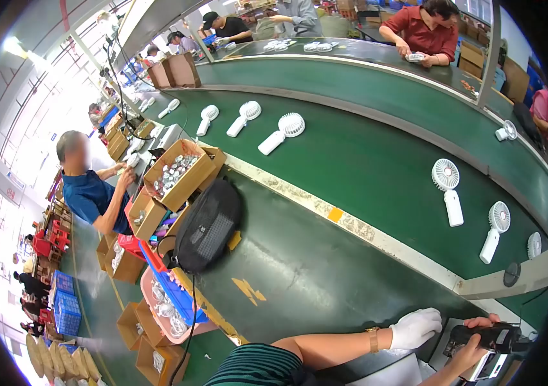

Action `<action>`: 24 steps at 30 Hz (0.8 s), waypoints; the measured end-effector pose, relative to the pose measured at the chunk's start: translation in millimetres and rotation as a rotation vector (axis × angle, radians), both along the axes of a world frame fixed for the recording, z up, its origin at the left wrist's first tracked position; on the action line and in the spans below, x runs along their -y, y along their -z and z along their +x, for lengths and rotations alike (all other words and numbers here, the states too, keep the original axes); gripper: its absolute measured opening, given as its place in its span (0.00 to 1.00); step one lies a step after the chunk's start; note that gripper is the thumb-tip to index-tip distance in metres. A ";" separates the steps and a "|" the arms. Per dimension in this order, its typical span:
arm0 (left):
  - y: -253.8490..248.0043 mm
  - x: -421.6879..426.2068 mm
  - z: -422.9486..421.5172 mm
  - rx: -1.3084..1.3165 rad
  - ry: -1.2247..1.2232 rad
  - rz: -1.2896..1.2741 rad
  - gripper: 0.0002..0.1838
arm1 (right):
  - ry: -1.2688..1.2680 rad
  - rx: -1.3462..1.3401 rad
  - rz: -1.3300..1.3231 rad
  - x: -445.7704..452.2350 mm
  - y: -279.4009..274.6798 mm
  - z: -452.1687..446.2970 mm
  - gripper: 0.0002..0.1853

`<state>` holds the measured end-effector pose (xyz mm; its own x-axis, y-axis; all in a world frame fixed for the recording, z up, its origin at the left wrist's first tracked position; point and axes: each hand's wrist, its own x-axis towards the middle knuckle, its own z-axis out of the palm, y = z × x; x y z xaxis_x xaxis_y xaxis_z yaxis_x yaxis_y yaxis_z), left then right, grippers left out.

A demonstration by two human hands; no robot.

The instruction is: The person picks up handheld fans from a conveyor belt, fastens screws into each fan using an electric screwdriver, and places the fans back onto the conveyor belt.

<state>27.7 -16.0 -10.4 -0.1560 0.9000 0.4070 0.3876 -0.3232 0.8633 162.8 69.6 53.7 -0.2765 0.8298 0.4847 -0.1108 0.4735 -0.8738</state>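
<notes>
My left hand (417, 328), in a white glove with a watch on the wrist, rests low at the bench edge. Its fingers are curled, and whatever lies under them is hidden. Just right of it, my bare right hand (470, 352) grips a black device (496, 336), whose exact kind I cannot make out. Fingers show along both sides of that device. Beneath it are a grey metal block (442, 347) and a white piece with a dark slot (494, 365). Nearest on the green belt lie white handheld fans (489, 248), (452, 207).
More white fans (273, 143) lie along the green belt (364, 167). A black case (206, 225) sits on the bench beside cardboard boxes (187, 161) of small parts. A pink basket (158, 302) stands lower left. A co-worker in blue (91, 193) sits left; one in red (419, 32) works opposite.
</notes>
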 end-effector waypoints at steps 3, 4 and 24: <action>-6.0 2.2 -4.1 -0.036 0.066 -0.084 0.05 | -0.023 0.003 0.012 -0.9 1.7 3.6 0.29; -6.3 1.8 -4.0 -0.046 0.073 -0.091 0.06 | -0.032 0.001 0.018 -1.4 2.5 4.5 0.29; -3.7 2.9 -5.9 -0.181 0.063 -0.079 0.10 | -0.018 -0.129 -0.163 14.0 -21.1 -13.9 0.27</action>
